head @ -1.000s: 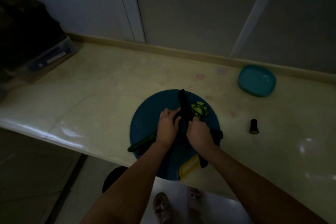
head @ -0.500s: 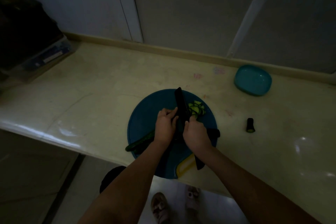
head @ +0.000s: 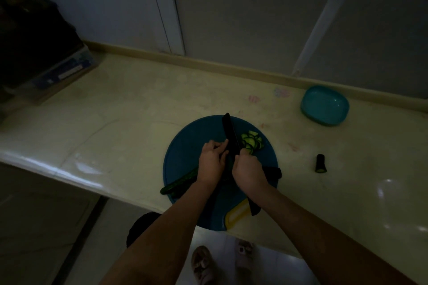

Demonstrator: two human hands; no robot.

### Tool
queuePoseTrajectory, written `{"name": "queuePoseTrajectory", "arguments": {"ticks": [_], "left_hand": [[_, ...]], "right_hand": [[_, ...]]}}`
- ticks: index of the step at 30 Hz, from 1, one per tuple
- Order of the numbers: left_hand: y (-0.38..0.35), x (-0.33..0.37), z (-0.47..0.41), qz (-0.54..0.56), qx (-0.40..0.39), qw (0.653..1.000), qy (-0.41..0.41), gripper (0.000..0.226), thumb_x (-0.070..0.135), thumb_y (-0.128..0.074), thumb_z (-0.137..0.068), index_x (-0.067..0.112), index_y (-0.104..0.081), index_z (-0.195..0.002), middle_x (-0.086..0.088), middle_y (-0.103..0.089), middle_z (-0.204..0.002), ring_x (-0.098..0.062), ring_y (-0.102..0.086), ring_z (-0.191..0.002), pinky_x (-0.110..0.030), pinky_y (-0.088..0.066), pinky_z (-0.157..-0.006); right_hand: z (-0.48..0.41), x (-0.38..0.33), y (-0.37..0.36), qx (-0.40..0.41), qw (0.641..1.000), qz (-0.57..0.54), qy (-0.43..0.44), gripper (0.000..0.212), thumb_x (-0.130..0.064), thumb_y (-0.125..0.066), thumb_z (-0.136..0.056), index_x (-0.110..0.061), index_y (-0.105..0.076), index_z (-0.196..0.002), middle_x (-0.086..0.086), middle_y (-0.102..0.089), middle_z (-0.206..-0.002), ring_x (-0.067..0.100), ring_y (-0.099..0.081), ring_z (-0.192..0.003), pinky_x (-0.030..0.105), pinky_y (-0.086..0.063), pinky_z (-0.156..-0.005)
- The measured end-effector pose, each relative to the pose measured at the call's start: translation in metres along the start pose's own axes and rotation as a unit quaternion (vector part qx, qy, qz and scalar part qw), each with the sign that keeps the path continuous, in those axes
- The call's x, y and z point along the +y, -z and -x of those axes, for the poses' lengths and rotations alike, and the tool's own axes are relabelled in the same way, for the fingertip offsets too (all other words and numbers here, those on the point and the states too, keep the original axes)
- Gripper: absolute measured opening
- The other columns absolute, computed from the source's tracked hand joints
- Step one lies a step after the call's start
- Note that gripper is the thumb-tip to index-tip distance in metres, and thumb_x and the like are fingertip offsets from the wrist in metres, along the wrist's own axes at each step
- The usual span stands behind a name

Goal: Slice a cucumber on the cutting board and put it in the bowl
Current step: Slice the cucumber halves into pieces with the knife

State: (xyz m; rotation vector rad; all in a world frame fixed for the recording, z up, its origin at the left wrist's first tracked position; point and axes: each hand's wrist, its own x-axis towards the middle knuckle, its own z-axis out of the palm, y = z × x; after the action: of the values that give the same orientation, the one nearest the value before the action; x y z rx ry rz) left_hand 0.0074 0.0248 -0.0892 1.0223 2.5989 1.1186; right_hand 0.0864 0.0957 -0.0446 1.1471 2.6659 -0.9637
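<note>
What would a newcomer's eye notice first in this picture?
At the centre, the right hand grips a black knife and the left hand holds the cucumber on the round blue cutting board. Pale slices lie beside it; the teal bowl stands far right.
</note>
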Motion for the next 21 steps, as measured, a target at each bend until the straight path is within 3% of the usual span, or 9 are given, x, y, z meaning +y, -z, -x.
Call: {"name": "queuePoseTrajectory", "arguments": {"ticks": [6,9,16,21], "left_hand": [[0.000,-0.002,-0.001,0.011,0.000,1.000,0.010,0.037,0.003,-0.063,-0.085,0.007,-0.060,-0.121,-0.013,-0.058,-0.089,-0.021,-0.050,-0.085,-0.020,-0.036,-0.074],[0.001,-0.003,-0.001,0.022,-0.001,0.999,0.025,0.035,0.008,-0.060,-0.088,0.009,-0.058,-0.124,-0.011,-0.058,-0.093,-0.017,-0.048,-0.089,-0.014,-0.032,-0.077],[0.001,-0.002,0.000,0.021,-0.005,0.999,0.032,0.029,0.012,-0.058,-0.090,0.008,-0.060,-0.119,-0.012,-0.058,-0.101,-0.022,-0.051,-0.097,-0.018,-0.034,-0.080],[0.001,-0.002,0.000,0.008,-0.007,1.000,0.028,0.029,0.010,-0.059,-0.089,0.007,-0.061,-0.118,-0.012,-0.058,-0.098,-0.022,-0.051,-0.094,-0.016,-0.032,-0.076]], "right_hand": [[-0.009,-0.004,-0.008,-0.019,1.000,-0.001,-0.006,0.024,-0.012,-0.033,-0.098,-0.001,-0.046,-0.115,0.017,-0.061,-0.098,0.025,-0.057,-0.078,0.022,-0.024,-0.042],[-0.008,0.000,-0.006,-0.016,1.000,0.014,-0.006,0.022,-0.013,-0.034,-0.098,-0.001,-0.047,-0.112,0.017,-0.062,-0.096,0.021,-0.052,-0.070,0.022,-0.023,-0.041],[0.003,0.014,-0.003,-0.003,1.000,-0.007,-0.016,0.027,-0.018,-0.031,-0.100,0.000,-0.048,-0.110,0.018,-0.062,-0.093,0.019,-0.049,-0.067,0.025,-0.031,-0.046],[0.009,0.011,-0.001,0.019,1.000,-0.024,-0.005,0.027,-0.019,-0.031,-0.100,0.000,-0.048,-0.109,0.019,-0.062,-0.091,0.019,-0.049,-0.064,0.022,-0.026,-0.041]]}}
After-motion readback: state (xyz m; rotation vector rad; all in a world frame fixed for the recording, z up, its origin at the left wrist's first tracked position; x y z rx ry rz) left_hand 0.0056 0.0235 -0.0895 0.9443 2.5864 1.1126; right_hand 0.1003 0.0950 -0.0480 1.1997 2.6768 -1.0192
